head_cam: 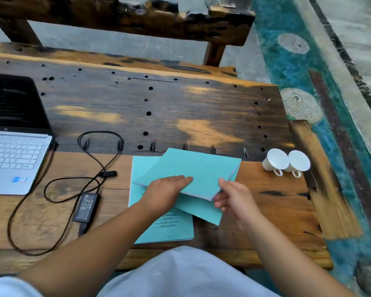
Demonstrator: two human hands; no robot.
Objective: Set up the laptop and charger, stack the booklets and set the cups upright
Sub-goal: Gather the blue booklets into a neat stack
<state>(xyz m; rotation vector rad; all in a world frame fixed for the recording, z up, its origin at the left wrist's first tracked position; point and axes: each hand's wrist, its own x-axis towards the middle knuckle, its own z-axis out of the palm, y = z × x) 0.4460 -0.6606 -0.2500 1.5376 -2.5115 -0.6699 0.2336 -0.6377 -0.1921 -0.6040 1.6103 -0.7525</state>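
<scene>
Three turquoise booklets overlap in the middle of the wooden table. The top booklet lies skewed; my left hand rests flat on its near-left corner and my right hand pinches its near-right corner. Under it are a second skewed booklet and a bottom booklet with printed lines. An open silver laptop sits at the left edge. Beside it lies the black charger brick with its looped cable. Two white cups lie on their sides at the right.
A dark wooden bench stands behind the table. The table has several round holes across its dark far half. A teal patterned floor strip runs along the right. My light trousers fill the bottom edge.
</scene>
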